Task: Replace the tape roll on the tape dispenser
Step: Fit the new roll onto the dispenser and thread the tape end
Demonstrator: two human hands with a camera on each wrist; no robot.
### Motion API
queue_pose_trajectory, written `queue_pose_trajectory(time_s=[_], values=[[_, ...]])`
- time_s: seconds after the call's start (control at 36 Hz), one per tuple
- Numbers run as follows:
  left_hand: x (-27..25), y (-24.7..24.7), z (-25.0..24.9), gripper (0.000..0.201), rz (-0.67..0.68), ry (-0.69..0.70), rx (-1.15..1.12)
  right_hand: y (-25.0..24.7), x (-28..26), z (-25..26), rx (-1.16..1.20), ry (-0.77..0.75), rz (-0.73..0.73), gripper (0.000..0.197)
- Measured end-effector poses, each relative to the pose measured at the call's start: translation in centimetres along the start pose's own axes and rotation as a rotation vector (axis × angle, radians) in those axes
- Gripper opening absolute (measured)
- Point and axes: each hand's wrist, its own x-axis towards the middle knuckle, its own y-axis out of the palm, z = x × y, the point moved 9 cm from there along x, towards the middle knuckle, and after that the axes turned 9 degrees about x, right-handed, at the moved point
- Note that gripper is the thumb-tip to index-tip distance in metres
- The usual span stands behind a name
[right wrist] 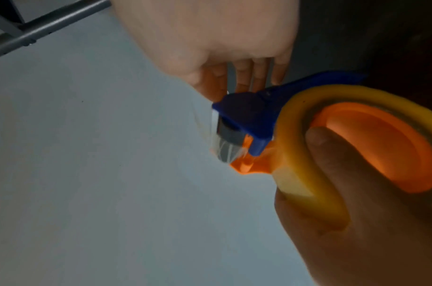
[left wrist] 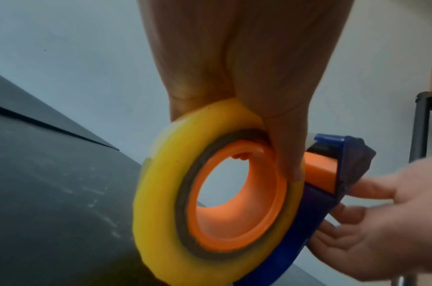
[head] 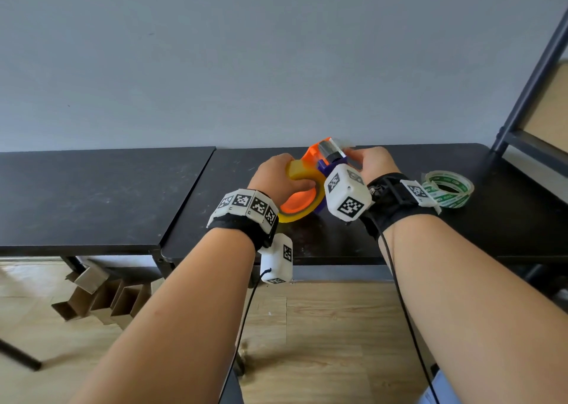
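Left hand is gripping the yellow tape roll on the tape dispenser; right hand is pinching its clear tape end.

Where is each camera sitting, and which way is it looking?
Head: worn on the head, looking forward and down at the black table; shows both forearms, left hand and right hand.
Left wrist: looks along the left hand gripping the yellow tape roll; the right hand's fingers show too.
Right wrist: looks along the right hand at the tape dispenser; the left thumb shows.
Shared: all three see the yellow roll on the dispenser's orange hub.
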Motion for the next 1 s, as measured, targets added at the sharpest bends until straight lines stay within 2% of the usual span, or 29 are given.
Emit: queue_pose_trajectory(time_s=[0.06,0.11,0.17,0.31,0.44,0.53,0.67,1.0], values=[[-0.1,-0.1,0.3,0.034,-0.009,-0.012,0.015,-0.6,0.7,-0.3,-0.039,0.015,-0.057,0.016],[-0.3,-0.3,0.5,0.036,-0.019,-0.020,0.034,-0.8,0.9,-0.3,-0.148,0.009,-0.083,0.028],[-0.4,-0.4,0.6,0.036,-0.017,-0.026,0.043,-0.5,1.0,-0.6,-0.306,-0.007,-0.040,0.037],[-0.5,-0.7,0.3,0.036,-0.008,-0.037,0.064,0.9,0.5,-0.5,-0.720,-0.216,0.064,0.052],[-0.4,-0.5,0.4,0.049,0.028,-0.050,0.044,2.7,0.2,-2.3,-0.943,-0.202,0.230,0.052],[-0.3,-0.7,0.3,0.054,0.030,-0.048,0.112,3.2,0.5,-2.8,-0.961,-0.206,0.263,0.043],[-0.3,-0.5,0.0,0.072,0.085,0.010,0.266,3.0,1.3,-2.9,-0.874,-0.229,0.275,0.049],[0.3,-0.6,-1.3,0.061,0.077,0.027,0.326,2.7,1.0,-3.7,-0.858,-0.175,0.358,0.060]])
